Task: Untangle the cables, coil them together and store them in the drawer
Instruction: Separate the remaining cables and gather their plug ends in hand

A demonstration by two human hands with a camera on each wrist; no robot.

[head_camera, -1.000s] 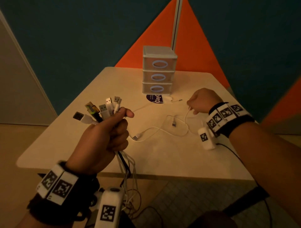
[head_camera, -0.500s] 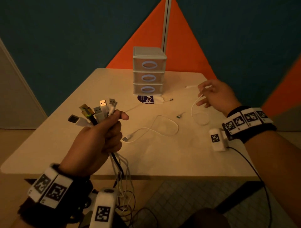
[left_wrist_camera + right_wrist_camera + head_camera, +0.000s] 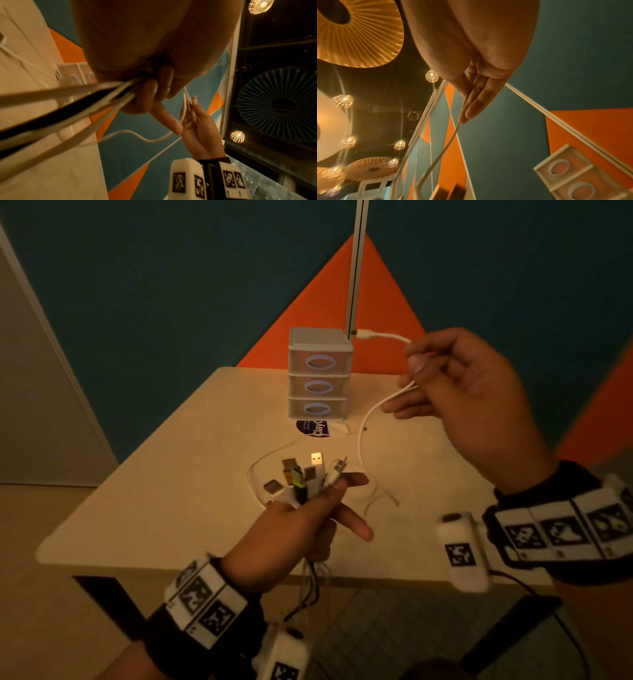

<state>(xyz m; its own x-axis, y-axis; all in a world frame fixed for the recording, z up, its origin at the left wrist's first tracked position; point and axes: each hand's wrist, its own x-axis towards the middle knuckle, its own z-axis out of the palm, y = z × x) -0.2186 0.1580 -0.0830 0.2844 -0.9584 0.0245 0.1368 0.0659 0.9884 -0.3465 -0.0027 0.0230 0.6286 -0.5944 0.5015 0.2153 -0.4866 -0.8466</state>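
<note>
Raised right hand (image 3: 469, 392) now pinches white cable (image 3: 368, 419); left hand (image 3: 294, 529) grips plug bundle (image 3: 305, 477).

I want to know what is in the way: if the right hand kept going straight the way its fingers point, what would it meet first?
Probably the drawer unit. The right hand, pinching a white cable, points leftward toward its upper drawers. Depth is unclear, so it might pass in front.
</note>
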